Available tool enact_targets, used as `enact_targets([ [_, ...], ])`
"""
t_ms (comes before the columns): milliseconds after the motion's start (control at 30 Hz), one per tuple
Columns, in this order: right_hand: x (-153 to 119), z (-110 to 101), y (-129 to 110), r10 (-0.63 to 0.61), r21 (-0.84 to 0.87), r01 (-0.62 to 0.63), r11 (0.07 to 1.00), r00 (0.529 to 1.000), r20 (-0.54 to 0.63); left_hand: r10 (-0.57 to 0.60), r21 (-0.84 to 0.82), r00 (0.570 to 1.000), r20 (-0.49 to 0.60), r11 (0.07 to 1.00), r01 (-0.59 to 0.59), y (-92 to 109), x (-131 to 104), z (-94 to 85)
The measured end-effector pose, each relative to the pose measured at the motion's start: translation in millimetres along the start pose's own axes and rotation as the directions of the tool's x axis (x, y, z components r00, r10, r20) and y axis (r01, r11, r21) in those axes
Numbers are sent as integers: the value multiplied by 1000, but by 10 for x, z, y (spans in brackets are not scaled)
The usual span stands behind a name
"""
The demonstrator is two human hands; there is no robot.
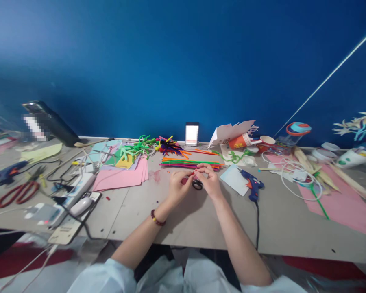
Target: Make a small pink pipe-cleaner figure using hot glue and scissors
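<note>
My left hand (179,187) and my right hand (210,181) meet above the middle of the table, with fingertips pinched together. Between them is a small red piece (193,173), mostly hidden by the fingers, so its kind is unclear. A dark looped handle (197,185), like that of scissors, shows on the table just below the fingertips. Right behind my hands lies a bundle of straight pipe cleaners (186,163) in orange, green, red and purple. To the right of my right hand, a blue glue gun (253,185) rests partly on a pale blue sheet (234,180).
Pink paper sheets (118,179) lie left of my hands. Farther left are a power strip (76,195), tangled cables, red-handled scissors (20,193) and another glue gun (9,172). Bent pipe cleaners (137,148), a lit phone (192,134) and paper cups (239,141) stand along the blue wall.
</note>
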State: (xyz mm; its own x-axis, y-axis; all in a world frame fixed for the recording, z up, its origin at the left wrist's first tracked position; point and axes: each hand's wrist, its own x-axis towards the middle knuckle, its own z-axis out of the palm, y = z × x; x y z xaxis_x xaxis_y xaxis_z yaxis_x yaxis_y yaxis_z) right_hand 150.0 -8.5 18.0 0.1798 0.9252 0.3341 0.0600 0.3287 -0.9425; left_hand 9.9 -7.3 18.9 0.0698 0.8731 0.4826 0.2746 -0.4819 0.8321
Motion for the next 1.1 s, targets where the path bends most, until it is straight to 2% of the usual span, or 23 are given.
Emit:
enact_targets([
  [67,0,-11,-34,23,62,-27,998,998,63,-46,-107,999,5,993,46,9,3,3],
  [167,19,-58,-53,55,133,-74,988,989,141,-154,-300,983,97,937,177,16,33,8],
  [333,42,-140,-26,148,231,-219,948,946,290,-277,-502,894,353,750,431,11,70,-16],
  [500,19,-154,-46,168,284,-286,915,911,377,-252,-596,773,582,515,616,3,41,-20],
  [633,-13,-116,-62,137,305,-282,910,897,419,-164,-632,712,683,357,688,-35,-8,30],
  [700,-16,-94,-49,141,316,-280,907,907,398,-174,-631,704,689,333,700,-54,-18,50],
  [767,-4,-75,-26,163,315,-279,907,923,350,-238,-628,730,640,385,676,-60,-10,61],
  [800,6,-67,-13,166,308,-264,914,936,312,-276,-623,761,588,447,643,-58,0,62],
  [900,36,-44,20,107,228,-144,963,980,166,-323,-538,894,312,715,446,-29,41,54],
  [933,40,-35,28,77,184,-99,978,989,123,-300,-479,931,210,798,365,-15,53,48],
  [1000,37,-12,40,36,107,-43,993,998,60,-209,-340,976,65,915,219,11,66,30],
  [1100,13,26,47,20,65,-21,998,1000,13,-73,-167,997,8,983,73,29,57,1],
])
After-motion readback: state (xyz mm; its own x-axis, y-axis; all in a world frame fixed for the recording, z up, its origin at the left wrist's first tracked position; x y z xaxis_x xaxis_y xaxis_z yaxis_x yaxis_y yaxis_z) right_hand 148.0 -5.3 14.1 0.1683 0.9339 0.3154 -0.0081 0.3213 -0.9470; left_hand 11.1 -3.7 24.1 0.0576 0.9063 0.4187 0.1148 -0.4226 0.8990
